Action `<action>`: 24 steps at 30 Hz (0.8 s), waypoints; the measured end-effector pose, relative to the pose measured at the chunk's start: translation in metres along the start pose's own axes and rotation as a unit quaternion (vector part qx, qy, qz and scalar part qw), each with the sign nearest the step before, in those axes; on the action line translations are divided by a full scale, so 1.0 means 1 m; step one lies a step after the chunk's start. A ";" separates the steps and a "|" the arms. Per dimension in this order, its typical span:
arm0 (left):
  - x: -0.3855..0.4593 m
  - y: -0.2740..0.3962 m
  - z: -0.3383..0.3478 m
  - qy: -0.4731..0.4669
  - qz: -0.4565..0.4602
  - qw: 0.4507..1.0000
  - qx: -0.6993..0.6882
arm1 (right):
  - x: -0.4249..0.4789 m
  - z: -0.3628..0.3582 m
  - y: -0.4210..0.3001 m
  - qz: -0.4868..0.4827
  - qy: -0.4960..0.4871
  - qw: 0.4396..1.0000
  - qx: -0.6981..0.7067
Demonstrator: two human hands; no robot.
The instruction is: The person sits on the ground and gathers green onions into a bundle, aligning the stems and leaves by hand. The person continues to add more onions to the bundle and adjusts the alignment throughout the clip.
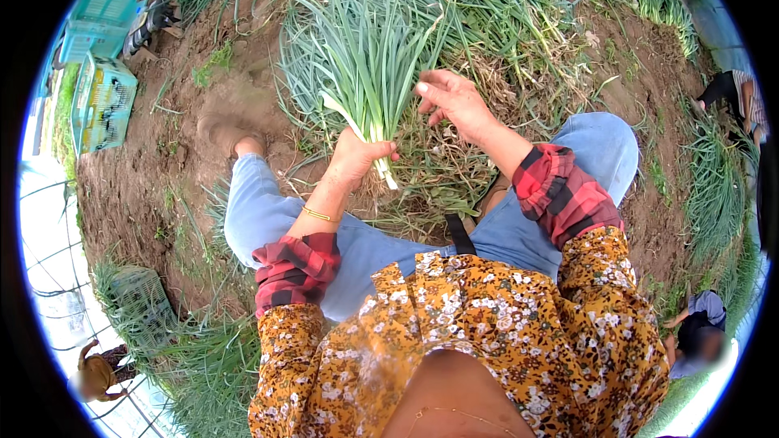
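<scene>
My left hand (357, 158) is closed round the pale lower stems of a bunch of green onions (371, 73). Their roots and cut white ends stick out below the thumb, and the long green leaves fan upward. To the right of the bunch, my right hand (451, 102) hangs in the air, fingers bent and apart, holding nothing. Behind both hands lies a large pile of green onions (487, 0) on the soil. Dry leaf and root trimmings (438, 173) cover the ground between my legs.
Turquoise plastic crates (103, 103) stand at the upper left, and a greenish crate (143, 304) sits among leaves at lower left. More green onions (718, 188) lie along the right. Other people (700, 328) are at the right edge and lower left.
</scene>
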State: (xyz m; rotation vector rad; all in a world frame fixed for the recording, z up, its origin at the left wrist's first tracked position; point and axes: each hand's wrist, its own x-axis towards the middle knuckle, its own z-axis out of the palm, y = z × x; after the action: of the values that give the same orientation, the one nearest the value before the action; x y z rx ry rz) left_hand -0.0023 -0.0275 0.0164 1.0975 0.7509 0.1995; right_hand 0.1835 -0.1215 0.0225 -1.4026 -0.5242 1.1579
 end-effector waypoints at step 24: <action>-0.004 -0.019 0.003 -0.005 0.051 0.950 0.307 | 0.050 -0.068 0.001 0.029 0.133 0.937 0.322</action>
State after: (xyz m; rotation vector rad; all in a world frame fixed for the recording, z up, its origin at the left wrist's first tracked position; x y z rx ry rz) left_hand -0.0073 -0.0407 0.0027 1.7295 0.7679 0.0439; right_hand 0.2626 -0.1117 -0.0070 -0.9754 0.0977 1.0333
